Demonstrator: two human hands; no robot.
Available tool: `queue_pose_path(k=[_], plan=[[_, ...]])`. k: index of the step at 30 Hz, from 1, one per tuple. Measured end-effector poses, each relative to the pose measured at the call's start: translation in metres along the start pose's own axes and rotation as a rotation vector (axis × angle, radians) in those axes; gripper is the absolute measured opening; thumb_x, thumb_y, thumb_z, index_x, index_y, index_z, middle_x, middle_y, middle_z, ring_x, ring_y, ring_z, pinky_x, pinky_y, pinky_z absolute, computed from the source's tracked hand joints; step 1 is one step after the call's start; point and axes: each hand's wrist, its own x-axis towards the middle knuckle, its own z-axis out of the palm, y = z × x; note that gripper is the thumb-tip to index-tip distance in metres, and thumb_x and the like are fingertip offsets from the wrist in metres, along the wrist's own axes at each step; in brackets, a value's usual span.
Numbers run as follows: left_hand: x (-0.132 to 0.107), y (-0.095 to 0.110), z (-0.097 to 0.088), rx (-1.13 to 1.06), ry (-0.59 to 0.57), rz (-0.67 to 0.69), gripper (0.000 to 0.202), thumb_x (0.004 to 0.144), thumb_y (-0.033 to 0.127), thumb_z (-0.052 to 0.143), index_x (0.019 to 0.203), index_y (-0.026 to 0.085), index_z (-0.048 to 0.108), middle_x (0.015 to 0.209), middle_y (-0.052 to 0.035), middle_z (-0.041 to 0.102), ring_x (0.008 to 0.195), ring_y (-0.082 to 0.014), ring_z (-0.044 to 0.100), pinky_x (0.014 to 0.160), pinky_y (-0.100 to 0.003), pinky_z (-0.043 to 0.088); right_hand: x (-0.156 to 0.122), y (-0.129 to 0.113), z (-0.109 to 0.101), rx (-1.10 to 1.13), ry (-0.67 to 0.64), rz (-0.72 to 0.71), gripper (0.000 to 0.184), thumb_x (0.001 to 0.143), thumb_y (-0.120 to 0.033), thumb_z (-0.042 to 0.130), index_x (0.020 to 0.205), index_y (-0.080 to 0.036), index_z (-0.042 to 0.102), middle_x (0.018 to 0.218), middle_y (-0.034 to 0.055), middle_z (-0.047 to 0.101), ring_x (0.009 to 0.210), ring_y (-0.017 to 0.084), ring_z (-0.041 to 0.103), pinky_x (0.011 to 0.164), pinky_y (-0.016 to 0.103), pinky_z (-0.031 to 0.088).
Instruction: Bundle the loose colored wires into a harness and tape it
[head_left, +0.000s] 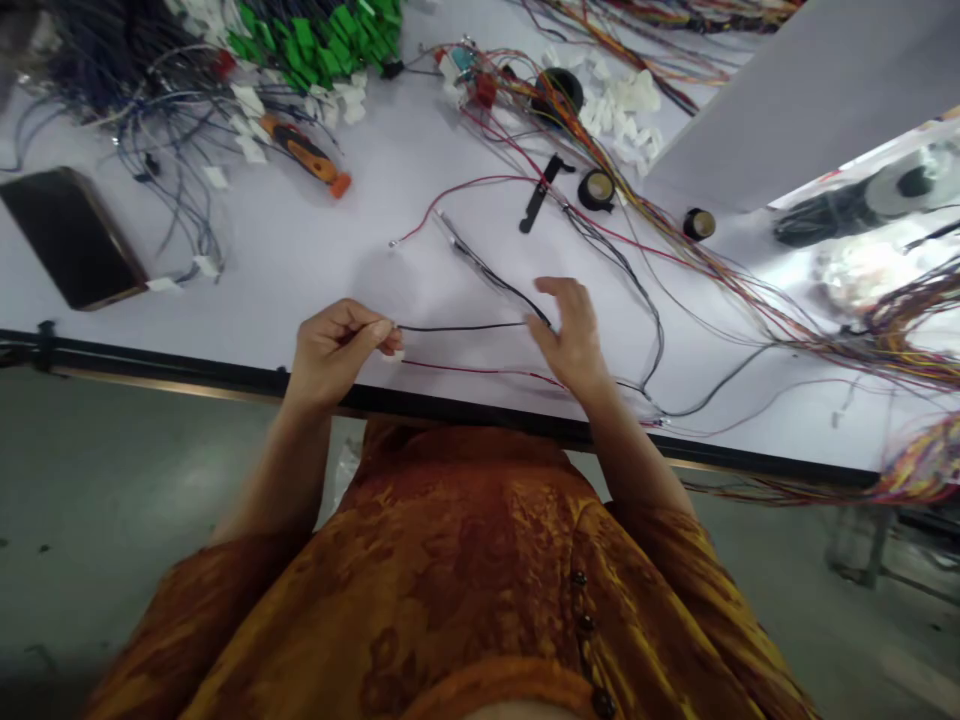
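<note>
My left hand (341,348) is closed, thumb against fingers, on the end of a thin black wire (461,328). That wire runs across to my right hand (568,335), whose fingers are spread and curved over it; the thumb lies close to the wire. Just below the left fingertips a small white tag (393,356) shows, and a red wire (472,369) stretches right from it along the table's front edge. Beyond the right hand lies a black cable (491,272) with stripped or shiny ends. A pink-red wire (450,187) with a metal terminal curves behind it.
Black tape rolls (596,189), a flat black tool (541,195) and a long wire harness (637,205) lie behind my right hand. Farther left are an orange-handled cutter (306,152), a phone (73,238), and bundled wires with green connectors (322,45). A grey panel (795,100) rises at right.
</note>
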Motion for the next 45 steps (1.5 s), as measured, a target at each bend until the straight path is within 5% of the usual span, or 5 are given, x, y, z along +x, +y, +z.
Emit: queue_pose_path(k=[4,10,13,25,45], plan=[[0.005,0.002,-0.006,0.071,-0.108,0.012,0.02,0.084,0.035,0.075,0.083,0.016,0.068,0.076,-0.0043,0.074,0.065,-0.0135,0.068,0.067,-0.028,0.058,0.017,-0.064,0.05,0.342,-0.412,-0.176,0.027,0.094,-0.035,0.059,0.117,-0.021,0.053,0.103,0.0064,0.066,0.096,0.019,0.061,0.091,0.036,0.05],[-0.004,-0.03,-0.033,0.602,-0.321,0.066,0.039,0.076,0.034,0.08,0.11,0.021,0.068,0.118,-0.0094,0.069,0.108,-0.0261,0.065,0.096,-0.042,0.053,0.025,-0.069,0.097,0.623,-0.462,-0.049,0.018,0.094,-0.032,0.056,0.082,-0.02,0.05,0.069,-0.0048,0.051,0.064,0.009,0.042,0.065,0.025,0.038],[-0.007,-0.041,-0.036,0.662,-0.333,0.056,0.017,0.084,0.033,0.072,0.095,0.02,0.072,0.105,-0.008,0.07,0.097,-0.0231,0.066,0.09,-0.039,0.052,0.026,-0.056,0.1,0.579,-0.506,-0.002,0.016,0.089,-0.03,0.061,0.08,-0.019,0.055,0.07,-0.004,0.055,0.066,0.009,0.044,0.067,0.025,0.038],[-0.001,-0.044,-0.028,-0.326,-0.069,-0.331,0.033,0.058,0.036,0.092,0.081,0.02,0.073,0.075,-0.0005,0.072,0.065,-0.0113,0.066,0.067,-0.026,0.056,0.031,-0.063,0.089,0.715,-0.722,0.203,0.024,0.089,-0.037,0.067,0.079,-0.016,0.063,0.063,-0.0047,0.054,0.055,0.006,0.045,0.055,0.022,0.036],[-0.012,-0.034,-0.027,0.012,-0.105,-0.197,0.028,0.067,0.035,0.089,0.088,0.02,0.078,0.081,-0.0035,0.075,0.073,-0.0147,0.07,0.076,-0.028,0.06,0.021,-0.068,0.097,0.704,-0.746,0.259,0.018,0.092,-0.029,0.06,0.08,-0.015,0.063,0.061,-0.0062,0.054,0.053,0.005,0.046,0.055,0.02,0.036]])
